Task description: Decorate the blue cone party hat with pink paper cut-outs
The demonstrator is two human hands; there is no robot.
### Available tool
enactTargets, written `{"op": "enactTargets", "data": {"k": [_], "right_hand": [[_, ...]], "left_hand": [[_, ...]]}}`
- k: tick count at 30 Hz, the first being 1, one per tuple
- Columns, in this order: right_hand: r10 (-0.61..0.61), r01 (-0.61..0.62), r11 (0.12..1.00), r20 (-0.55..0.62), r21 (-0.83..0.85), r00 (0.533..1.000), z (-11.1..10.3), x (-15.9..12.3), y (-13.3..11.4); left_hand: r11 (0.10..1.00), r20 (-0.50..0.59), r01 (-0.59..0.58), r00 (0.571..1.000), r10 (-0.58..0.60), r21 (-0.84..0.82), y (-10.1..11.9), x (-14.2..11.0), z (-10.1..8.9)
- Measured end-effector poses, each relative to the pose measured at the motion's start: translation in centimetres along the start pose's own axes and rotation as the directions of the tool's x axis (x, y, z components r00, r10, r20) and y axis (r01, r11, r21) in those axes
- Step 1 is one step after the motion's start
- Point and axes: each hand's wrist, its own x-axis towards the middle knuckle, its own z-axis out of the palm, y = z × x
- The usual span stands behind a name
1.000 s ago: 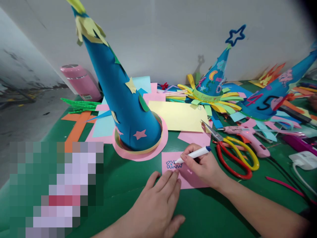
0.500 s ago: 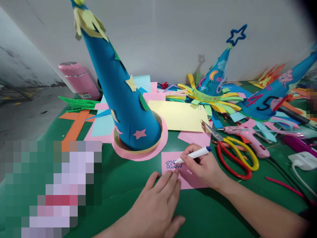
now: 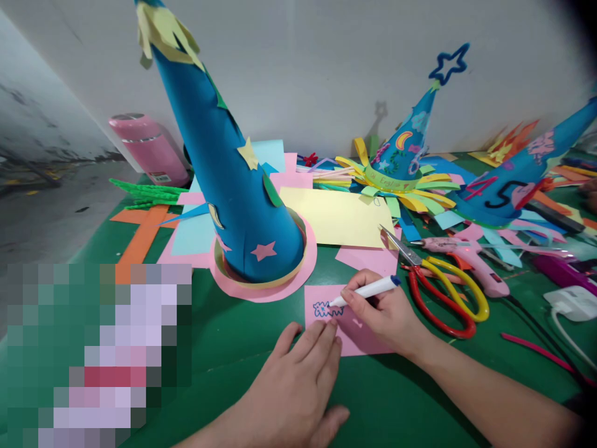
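Note:
A white marker (image 3: 373, 289) with a blue end is pinched in my right hand (image 3: 389, 314), its tip down on a square of pink paper (image 3: 368, 342). Blue outlined lettering (image 3: 328, 309) runs along the upper left of that paper. My left hand (image 3: 305, 367) lies flat with fingers stretched out, the fingertips resting on the paper's left side just below the lettering. Behind the paper, to the left, stands a tall blue paper cone hat (image 3: 233, 186) with a pink brim and stuck-on stars. Red and yellow handled scissors (image 3: 441, 292) lie right of my right hand.
A pink glue gun (image 3: 476, 255) and a white plug (image 3: 571, 302) with cables lie at the right. Two more decorated cone hats (image 3: 403, 146) stand behind, among paper strips. Yellow card (image 3: 333, 218) lies at the middle; a pink bottle (image 3: 149, 149) stands back left.
Almost nothing differs. Both hands keep their places, the marker tip staying at the lettering, and the view shifts very slightly.

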Motion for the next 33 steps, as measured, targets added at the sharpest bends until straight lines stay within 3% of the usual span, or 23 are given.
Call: {"op": "enactTargets", "data": {"k": [10,16,33], "right_hand": [[-0.015,0.013,0.998,-0.021,-0.058,1.0,0.11,0.14,-0.22],[0.032,-0.032,0.999,-0.003,0.037,0.999,0.17,0.11,-0.36],[0.019,-0.019,1.0,-0.009,-0.001,1.0,0.09,0.07,-0.11]], "left_hand": [[1.0,-0.008,-0.002,1.0,0.002,0.007,0.08,-0.15,0.33],[1.0,0.002,-0.01,1.0,0.01,0.022,0.08,-0.03,0.34],[1.0,-0.006,0.008,1.0,-0.008,-0.008,0.04,-0.1,0.01]]}}
